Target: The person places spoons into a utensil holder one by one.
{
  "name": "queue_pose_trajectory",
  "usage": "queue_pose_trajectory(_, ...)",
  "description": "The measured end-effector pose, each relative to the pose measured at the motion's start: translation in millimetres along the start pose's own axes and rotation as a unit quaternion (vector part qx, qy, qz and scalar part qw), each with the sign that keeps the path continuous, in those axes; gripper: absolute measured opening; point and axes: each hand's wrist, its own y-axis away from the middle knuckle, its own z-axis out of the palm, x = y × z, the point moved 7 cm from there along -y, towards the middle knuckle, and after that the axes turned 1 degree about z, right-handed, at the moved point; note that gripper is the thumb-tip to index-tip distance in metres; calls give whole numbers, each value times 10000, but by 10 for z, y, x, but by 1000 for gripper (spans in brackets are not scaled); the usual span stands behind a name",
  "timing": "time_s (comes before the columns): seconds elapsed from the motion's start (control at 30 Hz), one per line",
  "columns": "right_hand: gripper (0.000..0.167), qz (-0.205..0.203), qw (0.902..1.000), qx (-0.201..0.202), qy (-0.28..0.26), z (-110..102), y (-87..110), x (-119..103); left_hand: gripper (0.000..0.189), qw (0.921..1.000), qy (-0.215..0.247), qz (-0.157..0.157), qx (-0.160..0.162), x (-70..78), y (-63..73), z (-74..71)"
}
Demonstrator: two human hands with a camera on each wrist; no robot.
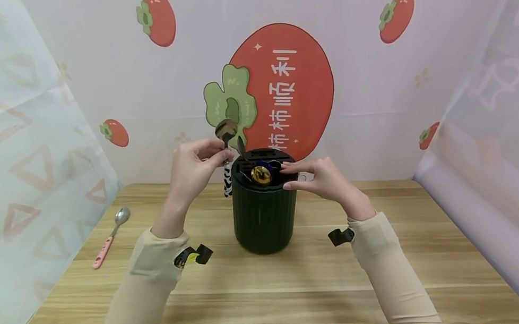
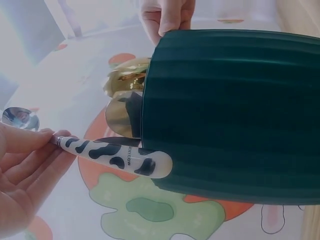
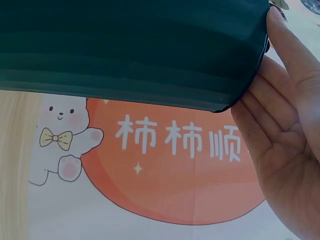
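Observation:
My left hand [image 1: 195, 169] pinches a spoon [image 2: 117, 156] by its neck, just left of the dark green utensil holder [image 1: 262, 218]. The spoon's bowl points up and its white handle with black cow patches hangs down beside the holder's rim. At the holder's right rim is my right hand [image 1: 326, 181], thumb at the front edge and fingers reaching over the top. In the right wrist view, that rim lies between thumb and fingers. A round gold utensil head [image 1: 261, 175] shows in the holder's mouth, with other utensils partly hidden around it.
On the wooden table [image 1: 243, 304], a metal spoon with a pink handle [image 1: 107, 246] lies at the left. Behind the holder hangs a pale backdrop with persimmon prints [image 1: 291, 91], and patterned sheets flank both sides. Small black devices [image 1: 340, 237] sit at the cuffs.

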Motion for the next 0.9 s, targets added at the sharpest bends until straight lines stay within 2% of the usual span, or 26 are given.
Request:
queue_pose_trajectory(0.43,37,-30,10000,4,-29,-5,-2,3,11,9988,467,80,135,77,-89,42)
queue_pose_trajectory(0.5,37,-39,10000,-3,-6,-4,-4,3,10,9987,481,107,160,124,-104,44)
queue_pose_trajectory(0.73,37,-60,9999,4,101,-10,-6,5,11,9987,357,232,273,457,-90,16)
queue_pose_trajectory(0.9,38,-29,10000,-7,80,-4,-2,23,11,9975,511,329,357,473,-113,24)
